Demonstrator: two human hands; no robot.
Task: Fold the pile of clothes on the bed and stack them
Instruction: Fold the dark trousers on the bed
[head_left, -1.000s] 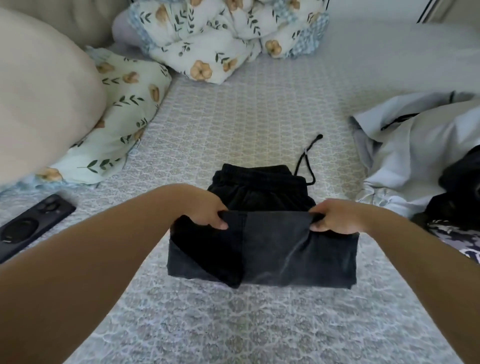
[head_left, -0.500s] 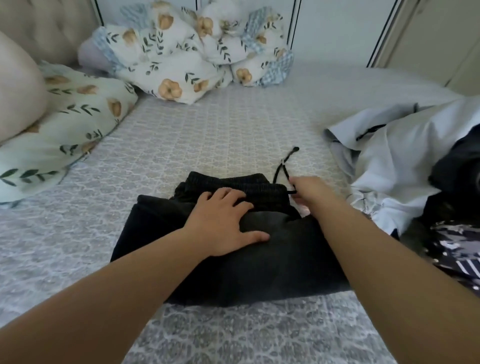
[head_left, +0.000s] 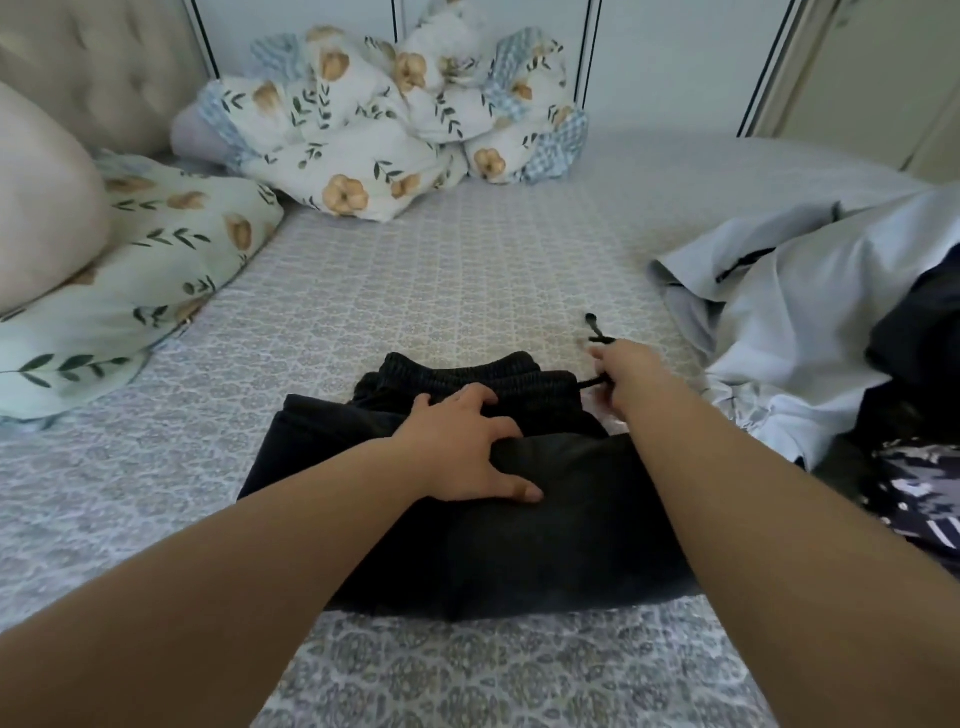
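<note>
The folded black trousers (head_left: 467, 530) lie on the near middle of the bed (head_left: 415, 291). The left hand (head_left: 462, 452) rests flat on them, fingers spread. The right hand (head_left: 631, 379) pinches the black drawstring (head_left: 593, 327) at their far right corner, near the pile of clothes (head_left: 810, 322) on the right

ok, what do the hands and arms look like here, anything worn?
Both arms are bare as far as the frame shows: no sleeves, gloves or watch. No rings or markings visible on the left hand; the right hand is motion-blurred, so small details can't be told.
</note>
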